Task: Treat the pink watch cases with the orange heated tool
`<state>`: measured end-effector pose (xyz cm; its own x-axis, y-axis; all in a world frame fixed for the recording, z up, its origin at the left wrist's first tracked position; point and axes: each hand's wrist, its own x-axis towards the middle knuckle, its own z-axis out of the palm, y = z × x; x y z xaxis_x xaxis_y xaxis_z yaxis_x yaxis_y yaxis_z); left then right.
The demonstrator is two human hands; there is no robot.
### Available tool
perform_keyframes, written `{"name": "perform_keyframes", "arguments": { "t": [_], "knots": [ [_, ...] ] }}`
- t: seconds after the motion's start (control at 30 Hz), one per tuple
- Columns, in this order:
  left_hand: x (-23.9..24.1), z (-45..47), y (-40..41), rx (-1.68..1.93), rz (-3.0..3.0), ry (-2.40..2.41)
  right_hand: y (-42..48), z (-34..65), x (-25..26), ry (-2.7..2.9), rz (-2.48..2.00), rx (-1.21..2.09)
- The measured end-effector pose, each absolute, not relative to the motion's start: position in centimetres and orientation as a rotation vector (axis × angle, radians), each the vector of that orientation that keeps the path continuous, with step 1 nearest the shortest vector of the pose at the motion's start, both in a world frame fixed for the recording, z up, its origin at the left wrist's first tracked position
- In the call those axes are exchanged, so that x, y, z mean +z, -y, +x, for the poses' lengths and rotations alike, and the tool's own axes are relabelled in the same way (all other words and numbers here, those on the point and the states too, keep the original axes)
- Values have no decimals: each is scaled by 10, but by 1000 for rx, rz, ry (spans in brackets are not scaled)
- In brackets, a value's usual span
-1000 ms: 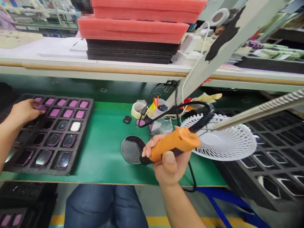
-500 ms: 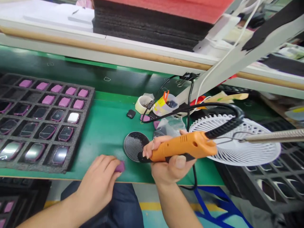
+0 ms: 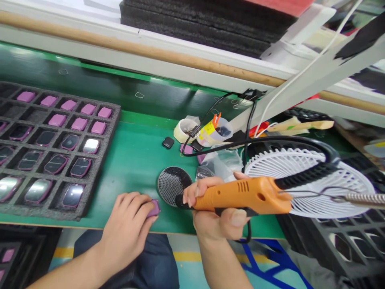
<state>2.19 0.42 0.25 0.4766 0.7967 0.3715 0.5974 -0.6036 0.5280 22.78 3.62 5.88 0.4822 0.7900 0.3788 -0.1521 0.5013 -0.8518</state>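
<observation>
My left hand (image 3: 128,220) is closed around a purple watch case (image 3: 154,208) at the front edge of the green table, its fingers covering most of it. In my right hand (image 3: 212,208) is an orange electric screwdriver (image 3: 249,194), held nearly level, its black nose pointing left. The tip is hidden over a round black dish with a perforated grey surface (image 3: 171,184). A gap separates the screwdriver from the watch case. To the left lies a grey foam tray (image 3: 104,160) with purple watch cases in its compartments, some showing dark screens.
A white fan guard (image 3: 337,176) stands behind the screwdriver, whose black cable loops over the table. At the back are a tape roll (image 3: 184,130), a small tub (image 3: 221,128), plastic bags (image 3: 222,160) and a small black square piece (image 3: 167,142). More foam trays (image 3: 345,245) sit right.
The view has shifted slightly. My left hand still holds the watch case, now turned a little with more of it showing. The screwdriver stays over the dish, its rear end lower and further right.
</observation>
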Motion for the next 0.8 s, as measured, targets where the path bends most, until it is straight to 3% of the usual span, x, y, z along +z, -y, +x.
{"name": "perform_keyframes", "arguments": {
  "t": [0.8],
  "knots": [
    [5, 31, -2, 871, 2500, -1024, -18, 213, 82, 952, -824, 803]
  ]
}}
